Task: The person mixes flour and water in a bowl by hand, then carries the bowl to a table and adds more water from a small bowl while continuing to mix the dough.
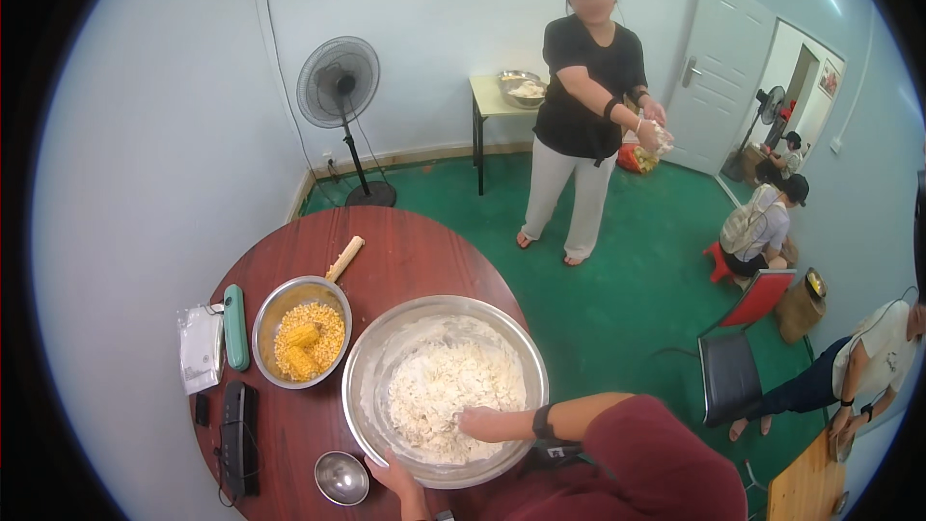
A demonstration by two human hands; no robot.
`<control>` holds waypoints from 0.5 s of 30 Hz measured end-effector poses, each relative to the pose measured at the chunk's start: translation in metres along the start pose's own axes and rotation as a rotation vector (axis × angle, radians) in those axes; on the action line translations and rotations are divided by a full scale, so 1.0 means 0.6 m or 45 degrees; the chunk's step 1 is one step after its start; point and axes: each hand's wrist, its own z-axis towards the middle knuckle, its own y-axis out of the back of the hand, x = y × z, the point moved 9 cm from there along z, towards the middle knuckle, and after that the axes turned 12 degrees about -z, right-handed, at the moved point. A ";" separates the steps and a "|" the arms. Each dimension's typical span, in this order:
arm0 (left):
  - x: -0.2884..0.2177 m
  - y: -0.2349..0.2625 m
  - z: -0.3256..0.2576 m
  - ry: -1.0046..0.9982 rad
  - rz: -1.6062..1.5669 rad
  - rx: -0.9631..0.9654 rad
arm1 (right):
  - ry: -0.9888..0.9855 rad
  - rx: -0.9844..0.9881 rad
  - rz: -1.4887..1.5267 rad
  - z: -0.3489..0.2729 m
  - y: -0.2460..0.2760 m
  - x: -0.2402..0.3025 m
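Note:
A large steel bowl point(362, 429) stands near the front edge of the round table, with crumbly, floury dough point(439, 376) inside it. My left hand point(395, 476) holds the bowl's rim at the lower left, fingers against its outside. From the right, my right hand point(482, 423) reaches over the rim and presses into the dough. Its fingers look curled in, and their tips are buried in the mixture. A small empty steel bowl point(341, 479) sits beside my left hand.
On the reddish-brown table point(415, 251) are a bowl of corn kernels and cobs point(302, 333), a bare cob point(345, 258), a green sealing device point(236, 326) and a black device point(238, 434). Beyond stand a fan point(340, 87), a person with floury hands point(588, 87) and a chair point(733, 376).

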 end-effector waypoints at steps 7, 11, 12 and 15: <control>-0.007 -0.005 -0.004 -0.031 -0.002 0.029 | -0.143 -0.086 -0.064 0.045 -0.027 -0.017; -0.008 -0.001 -0.004 -0.056 0.044 0.024 | -0.210 -0.048 -0.064 0.039 -0.021 -0.011; -0.008 0.000 -0.003 -0.069 0.054 0.032 | -0.213 -0.049 -0.064 0.035 -0.024 -0.009; -0.011 0.001 -0.003 -0.103 0.065 0.042 | -0.186 -0.193 -0.063 0.024 -0.025 -0.003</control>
